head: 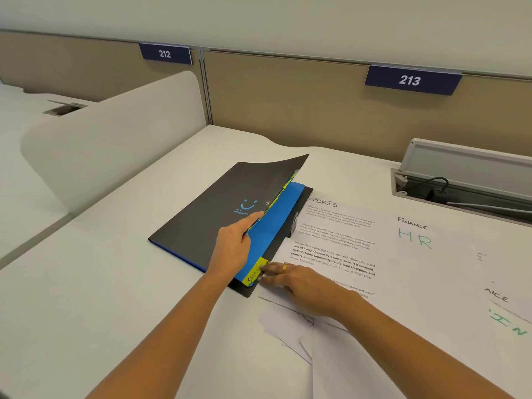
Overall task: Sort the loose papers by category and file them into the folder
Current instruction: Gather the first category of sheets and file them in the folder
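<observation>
The left hand (234, 246) pinches the lifted cover of the flat black card folder (201, 220) on the white worktop (115, 283) — likely to expose its blue dividers (273, 226). The right hand (299, 279) lies open just right of the folder, fingertips touching the yellow tab (254, 273) — apparently seeking the section for the loose white printed papers (339, 246) beside it.

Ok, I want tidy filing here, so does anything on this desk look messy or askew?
Yes: near the desk's front edge, below the right hand, several loose papers lie crooked and overlapping, one apparently curled. The folder looks undamaged.
</observation>
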The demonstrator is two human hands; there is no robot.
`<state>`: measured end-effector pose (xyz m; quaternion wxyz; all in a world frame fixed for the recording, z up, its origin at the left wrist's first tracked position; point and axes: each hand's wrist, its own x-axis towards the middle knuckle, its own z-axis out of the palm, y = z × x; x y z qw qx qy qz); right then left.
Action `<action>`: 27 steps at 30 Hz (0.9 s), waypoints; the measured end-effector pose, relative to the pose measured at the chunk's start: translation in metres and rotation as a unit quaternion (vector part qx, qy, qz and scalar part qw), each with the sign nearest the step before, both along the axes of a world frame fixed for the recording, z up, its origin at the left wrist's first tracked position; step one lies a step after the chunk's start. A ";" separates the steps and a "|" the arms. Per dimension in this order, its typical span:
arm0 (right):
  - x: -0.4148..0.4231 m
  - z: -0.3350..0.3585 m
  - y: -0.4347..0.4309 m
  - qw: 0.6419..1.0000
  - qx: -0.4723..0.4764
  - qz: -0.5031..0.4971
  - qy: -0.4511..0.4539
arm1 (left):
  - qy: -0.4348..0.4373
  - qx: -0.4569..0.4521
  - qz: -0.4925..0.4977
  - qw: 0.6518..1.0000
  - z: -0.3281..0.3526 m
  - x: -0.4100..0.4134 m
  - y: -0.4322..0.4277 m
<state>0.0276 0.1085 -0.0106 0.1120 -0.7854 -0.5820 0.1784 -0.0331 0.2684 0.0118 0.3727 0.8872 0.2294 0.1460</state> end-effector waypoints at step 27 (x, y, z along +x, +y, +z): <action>0.068 0.027 -0.073 0.713 0.006 -0.687 0.140 | 0.005 0.014 0.013 1.000 -0.009 0.002 -0.008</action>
